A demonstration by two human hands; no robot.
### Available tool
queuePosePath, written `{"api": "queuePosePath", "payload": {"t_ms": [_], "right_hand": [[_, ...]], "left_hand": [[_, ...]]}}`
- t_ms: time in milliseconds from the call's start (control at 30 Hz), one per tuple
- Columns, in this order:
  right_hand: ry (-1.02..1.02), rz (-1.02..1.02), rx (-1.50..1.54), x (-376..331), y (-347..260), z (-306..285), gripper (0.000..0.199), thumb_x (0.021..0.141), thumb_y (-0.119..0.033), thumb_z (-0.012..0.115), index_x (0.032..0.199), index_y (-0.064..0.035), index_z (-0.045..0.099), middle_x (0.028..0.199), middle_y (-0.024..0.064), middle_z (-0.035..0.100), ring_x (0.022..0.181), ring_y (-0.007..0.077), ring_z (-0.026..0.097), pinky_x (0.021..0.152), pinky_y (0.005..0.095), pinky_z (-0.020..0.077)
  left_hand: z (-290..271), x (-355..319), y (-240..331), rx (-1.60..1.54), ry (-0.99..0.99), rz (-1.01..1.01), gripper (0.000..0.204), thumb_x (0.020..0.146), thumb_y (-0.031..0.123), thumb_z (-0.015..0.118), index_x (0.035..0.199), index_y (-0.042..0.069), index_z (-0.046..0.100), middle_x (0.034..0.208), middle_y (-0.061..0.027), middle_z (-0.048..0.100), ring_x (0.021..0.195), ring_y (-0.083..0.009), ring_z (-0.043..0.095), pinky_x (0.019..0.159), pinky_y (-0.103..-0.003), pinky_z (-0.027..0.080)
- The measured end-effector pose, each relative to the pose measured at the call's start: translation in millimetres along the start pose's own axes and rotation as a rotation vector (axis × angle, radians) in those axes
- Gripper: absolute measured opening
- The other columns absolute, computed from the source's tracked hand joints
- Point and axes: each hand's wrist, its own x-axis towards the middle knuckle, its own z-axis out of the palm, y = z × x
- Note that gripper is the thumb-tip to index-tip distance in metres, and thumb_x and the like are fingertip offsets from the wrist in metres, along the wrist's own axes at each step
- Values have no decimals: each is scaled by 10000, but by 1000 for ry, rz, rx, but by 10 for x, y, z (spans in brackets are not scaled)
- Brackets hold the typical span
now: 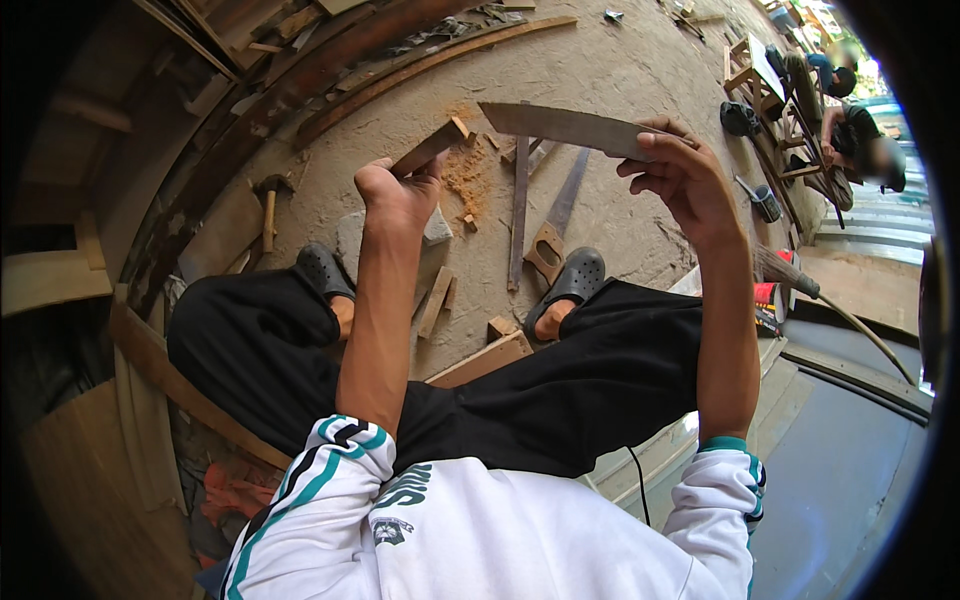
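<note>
Landmark: sawdust (463, 182). From my remote station I log a hammer (270, 220) well left of it. Just left of it, the left hand (398, 188) grips a short wooden piece (428, 150). To its right lies a wooden-handled handsaw (549, 248). Above and right of it, the right hand (678, 170) grips a tapered metal blade (570, 126). Risk, my judgement: the blade tip points leftward, near the wooden piece; a slip could cut the left fingers.

My left hand (398, 193) grips a short, dark brown, rectangular wooden block (428, 149), slanting away rightward, its end face pale. In my right hand (688, 178) I hold a long, thin, grey-brown, blade-like strip (560, 124) by one end, its tapered tip pointing left, near the block.
</note>
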Motion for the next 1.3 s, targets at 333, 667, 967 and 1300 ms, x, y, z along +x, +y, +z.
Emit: {"api": "queuePosePath", "payload": {"t_ms": [333,667,967,1300], "right_hand": [[-52,-67,48,41,110,57,377,909,-182,708,1214,-6,574,1049,116,666,941,204,692,736,302,555],[-99,-127,116,155,195,71,363,934,-181,684,1244,-32,569,1099,109,655,995,216,668,794,337,534],[-194,-121,228,214,258,53,345,945,-165,664,1251,-46,556,1120,104,650,999,221,662,805,343,524],[-218,-144,99,160,246,217,511,961,-169,614,1429,-30,461,1214,159,625,920,190,645,727,320,539]], "left_hand": [[-43,82,-170,82,-15,64,361,1043,244,489,1102,-109,444,998,-157,517,921,-279,635,843,-387,661],[145,-261,-324,121,-76,186,378,962,316,656,1037,-42,559,987,-83,548,914,-169,632,841,-295,648],[270,-516,-382,162,-153,385,541,873,371,758,1196,-3,537,1115,-82,585,949,-169,636,835,-287,633],[330,-674,-396,295,-196,703,732,838,384,790,1388,73,421,1224,-69,552,1068,-173,609,931,-302,594]]}}
